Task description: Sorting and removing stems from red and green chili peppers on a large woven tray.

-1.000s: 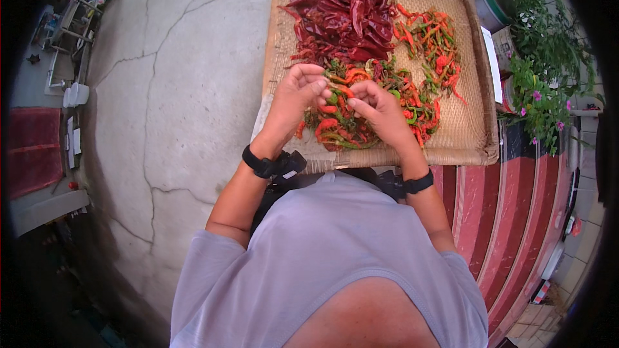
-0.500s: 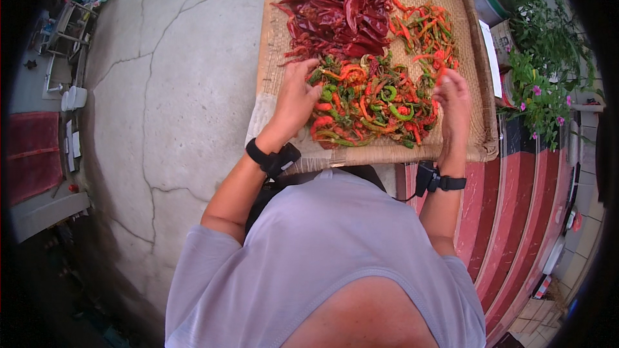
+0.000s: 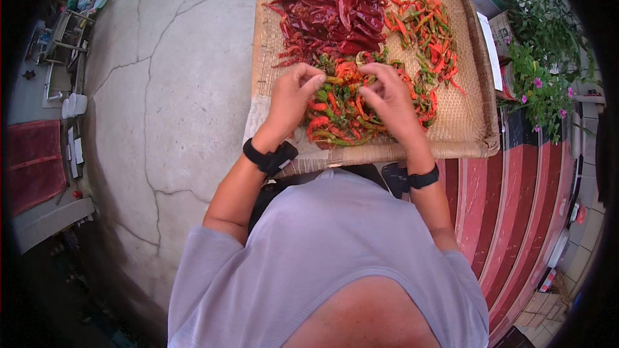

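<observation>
A mixed pile of red, orange and green chili peppers (image 3: 338, 119) lies at the near edge of a woven tray (image 3: 474, 109). Over its left side, my left hand (image 3: 291, 98) is closed, with thumb and forefinger pinching a yellowish-green chili pepper (image 3: 334, 80) that points right. My right hand (image 3: 394, 100) hovers above the pile's right half, thumb and fingers apart, its fingertips close to some red peppers. Behind the pile is a heap of dark red dried chilies (image 3: 332, 6). A smaller group of orange-red chilies (image 3: 425, 29) lies at the far right.
The tray's raised rim (image 3: 469, 26) runs along its right side. Potted plants with pink flowers (image 3: 538, 82) stand beyond it. Red striped matting (image 3: 509, 200) lies at the right, and cracked concrete floor (image 3: 193, 90) at the left.
My right hand has moved left from the orange-red group to the mixed pile, and the red pepper has left its fingers. My left hand now pinches a yellowish-green chili pepper.
</observation>
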A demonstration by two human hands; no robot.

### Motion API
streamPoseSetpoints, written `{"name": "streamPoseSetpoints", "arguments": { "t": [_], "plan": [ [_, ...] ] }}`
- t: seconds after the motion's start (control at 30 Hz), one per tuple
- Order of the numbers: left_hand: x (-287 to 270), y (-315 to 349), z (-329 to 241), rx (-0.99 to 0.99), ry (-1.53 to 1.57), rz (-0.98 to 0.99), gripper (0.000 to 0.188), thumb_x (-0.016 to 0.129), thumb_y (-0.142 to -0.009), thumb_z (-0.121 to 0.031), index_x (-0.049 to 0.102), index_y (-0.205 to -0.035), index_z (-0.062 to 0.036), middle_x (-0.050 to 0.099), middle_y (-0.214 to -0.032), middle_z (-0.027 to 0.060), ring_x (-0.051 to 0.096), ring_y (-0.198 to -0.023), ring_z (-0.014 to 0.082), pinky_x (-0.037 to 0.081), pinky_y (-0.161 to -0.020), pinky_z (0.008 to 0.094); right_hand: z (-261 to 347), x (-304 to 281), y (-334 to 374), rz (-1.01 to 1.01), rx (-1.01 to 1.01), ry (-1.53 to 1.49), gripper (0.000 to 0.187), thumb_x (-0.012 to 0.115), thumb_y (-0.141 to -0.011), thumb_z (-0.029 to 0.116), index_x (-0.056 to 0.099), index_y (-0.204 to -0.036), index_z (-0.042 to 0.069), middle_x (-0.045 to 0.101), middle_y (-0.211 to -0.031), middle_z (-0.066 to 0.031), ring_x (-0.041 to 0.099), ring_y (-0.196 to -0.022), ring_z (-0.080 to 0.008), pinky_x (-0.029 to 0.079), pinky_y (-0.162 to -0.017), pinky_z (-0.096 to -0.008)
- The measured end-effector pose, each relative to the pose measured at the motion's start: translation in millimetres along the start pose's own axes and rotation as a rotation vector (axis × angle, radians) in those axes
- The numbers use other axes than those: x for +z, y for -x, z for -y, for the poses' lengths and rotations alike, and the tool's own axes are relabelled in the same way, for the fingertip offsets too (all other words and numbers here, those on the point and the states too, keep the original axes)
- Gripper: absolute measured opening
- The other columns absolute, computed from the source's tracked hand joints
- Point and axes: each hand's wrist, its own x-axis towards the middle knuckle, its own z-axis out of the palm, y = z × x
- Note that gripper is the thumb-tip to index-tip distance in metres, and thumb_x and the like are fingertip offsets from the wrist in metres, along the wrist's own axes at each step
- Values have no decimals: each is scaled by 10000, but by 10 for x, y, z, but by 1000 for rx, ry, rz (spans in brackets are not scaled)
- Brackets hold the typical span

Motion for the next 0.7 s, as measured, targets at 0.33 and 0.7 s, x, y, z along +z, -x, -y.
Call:
{"name": "streamPoseSetpoints", "arguments": {
  "t": [0.33, 0.7],
  "plan": [
    [-164, 152, -137, -232, 554, 232, 220, 539, -963, -280, 600, -948, -69, 626, -786, -15, 531, -617, 38, 384, -581, 178, 140, 212, -25, 135, -168, 39, 221, 593, -862, 94, 641, -1076, 66, 647, -941, -123, 631, -849, -284, 487, -738, -339],
    [-180, 71, 57, -204, 429, 108, 152, 527, -959, -207, 589, -993, -72, 598, -802, -34, 513, -646, 31, 392, -603, 179, -209, -795, -89, -554, 11, 600, 235, 643, -842, 94, 652, -1077, 81, 651, -892, -101, 628, -806, -203, 497, -729, -312]
  ]
}}
